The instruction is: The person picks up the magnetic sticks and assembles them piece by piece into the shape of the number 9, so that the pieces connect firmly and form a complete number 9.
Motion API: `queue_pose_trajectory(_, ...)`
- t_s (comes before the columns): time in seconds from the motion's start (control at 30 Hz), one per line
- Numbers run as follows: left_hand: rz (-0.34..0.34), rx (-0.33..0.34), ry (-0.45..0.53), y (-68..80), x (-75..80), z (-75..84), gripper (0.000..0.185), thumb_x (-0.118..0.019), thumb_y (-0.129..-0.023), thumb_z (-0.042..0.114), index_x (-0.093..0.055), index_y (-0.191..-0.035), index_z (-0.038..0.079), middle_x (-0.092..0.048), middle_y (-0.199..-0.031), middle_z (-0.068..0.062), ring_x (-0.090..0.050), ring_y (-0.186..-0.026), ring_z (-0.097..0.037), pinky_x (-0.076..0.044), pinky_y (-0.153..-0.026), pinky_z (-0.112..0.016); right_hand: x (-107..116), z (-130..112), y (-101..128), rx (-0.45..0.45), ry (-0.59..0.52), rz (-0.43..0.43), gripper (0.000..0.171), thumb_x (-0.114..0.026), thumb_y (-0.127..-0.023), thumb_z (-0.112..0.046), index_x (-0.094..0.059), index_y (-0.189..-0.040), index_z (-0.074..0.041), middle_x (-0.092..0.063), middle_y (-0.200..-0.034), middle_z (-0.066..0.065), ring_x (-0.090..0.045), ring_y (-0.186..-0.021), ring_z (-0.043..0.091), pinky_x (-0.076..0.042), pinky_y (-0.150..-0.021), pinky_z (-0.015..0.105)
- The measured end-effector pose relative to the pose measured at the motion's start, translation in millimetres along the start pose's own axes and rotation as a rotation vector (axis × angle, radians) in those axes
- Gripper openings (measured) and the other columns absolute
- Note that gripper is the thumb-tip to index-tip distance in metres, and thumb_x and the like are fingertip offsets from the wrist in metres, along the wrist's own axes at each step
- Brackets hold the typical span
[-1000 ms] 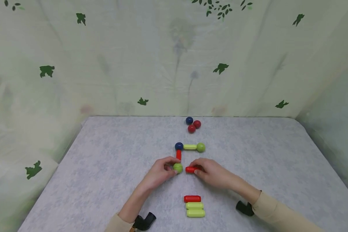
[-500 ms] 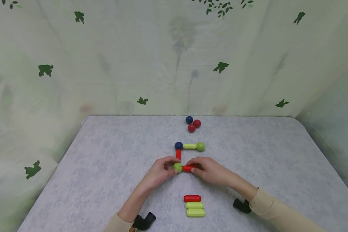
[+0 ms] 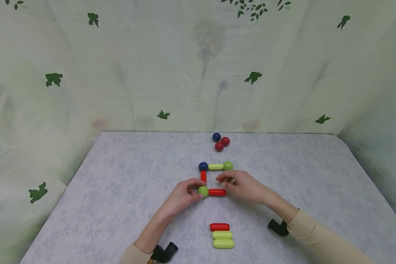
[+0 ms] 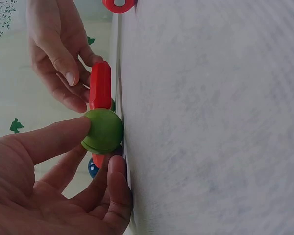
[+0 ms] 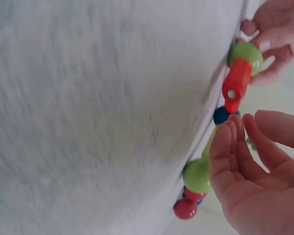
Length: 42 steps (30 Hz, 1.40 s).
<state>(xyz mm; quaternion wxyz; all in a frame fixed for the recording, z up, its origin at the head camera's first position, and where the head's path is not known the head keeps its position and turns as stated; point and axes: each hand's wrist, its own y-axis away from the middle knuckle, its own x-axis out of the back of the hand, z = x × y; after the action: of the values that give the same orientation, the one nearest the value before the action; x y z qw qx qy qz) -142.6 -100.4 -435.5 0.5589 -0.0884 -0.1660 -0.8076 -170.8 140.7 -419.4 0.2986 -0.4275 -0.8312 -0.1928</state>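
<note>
Red rod [image 3: 217, 192] joined to the green ball [image 3: 203, 191], flat on the bench [image 3: 118, 190] at the near corner of the figure.
My left hand [image 3: 181, 198] pinches the ball; my right hand [image 3: 241, 187] hovers slack-fingered, empty, just beyond the rod's free end. I judge it best to keep the ball pinned so the joint stays square.

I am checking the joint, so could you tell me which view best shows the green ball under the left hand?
The left wrist view: the green ball fills it, fingers pinching. Head view shows it small; right wrist, partly hidden.
</note>
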Motion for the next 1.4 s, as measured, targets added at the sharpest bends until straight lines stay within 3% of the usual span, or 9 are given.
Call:
queue_pose_trajectory(0.37, -0.005, -0.014, -0.005, 1.7, -1.4, 1.2, 0.032, -0.068, -0.087, -0.001, -0.067, -0.118, 0.005, -0.063, -0.107, -0.005, -0.052, -0.078, -0.020, -0.044, -0.066, -0.029, -0.9, -9.9, 28.8, 0.057, 0.009, -0.002, 0.019, -0.063, -0.096, -0.012, -0.069, -0.115, -0.014, -0.066, -0.103, -0.005, -0.057, -0.089, 0.011, -0.050, -0.077, 0.029)
queue_pose_trajectory(0.73, 0.002, -0.009, -0.016, 1.7, 0.2, 0.8, 0.031, -0.069, -0.087, 0.000, -0.068, -0.117, 0.006, -0.062, -0.105, -0.005, -0.052, -0.078, -0.020, -0.044, -0.065, -0.028, -20.7, -21.0, 54.5, 0.039, -0.075, -0.169, 0.022, -0.066, -0.094, -0.012, -0.068, -0.115, -0.017, -0.065, -0.104, -0.010, -0.057, -0.089, 0.006, -0.049, -0.078, 0.027)
queue_pose_trajectory(0.9, -0.004, -0.013, -0.015, 1.1, 0.7, 0.8, 0.031, -0.068, -0.088, 0.000, -0.067, -0.118, 0.006, -0.062, -0.105, -0.005, -0.052, -0.078, -0.020, -0.044, -0.065, -0.028, -30.3, -21.5, 56.2, 0.032, -0.089, -0.223, 0.021, -0.068, -0.093, -0.017, -0.068, -0.114, -0.021, -0.064, -0.100, -0.015, -0.057, -0.087, 0.004, -0.048, -0.076, 0.025)
queue_pose_trajectory(1.17, -0.004, -0.010, -0.019, 0.5, 0.9, 1.2, 0.031, -0.069, -0.088, 0.001, -0.067, -0.118, 0.006, -0.062, -0.105, -0.005, -0.051, -0.077, -0.020, -0.043, -0.064, -0.027, -39.1, -22.5, 48.9, 0.043, 0.020, -0.266, 0.019, -0.069, -0.093, -0.020, -0.069, -0.111, -0.027, -0.060, -0.099, -0.021, -0.055, -0.088, 0.001, -0.047, -0.082, 0.026)
queue_pose_trajectory(1.4, -0.008, -0.007, -0.011, 1.3, 0.1, 0.7, 0.031, -0.068, -0.088, 0.000, -0.067, -0.118, 0.006, -0.062, -0.106, -0.005, -0.051, -0.078, -0.020, -0.043, -0.064, -0.028, -40.8, -24.2, 48.8, -0.008, -0.028, -0.246, 0.023, -0.067, -0.094, -0.017, -0.066, -0.117, -0.019, -0.060, -0.096, -0.018, -0.055, -0.085, 0.002, -0.048, -0.077, 0.024)
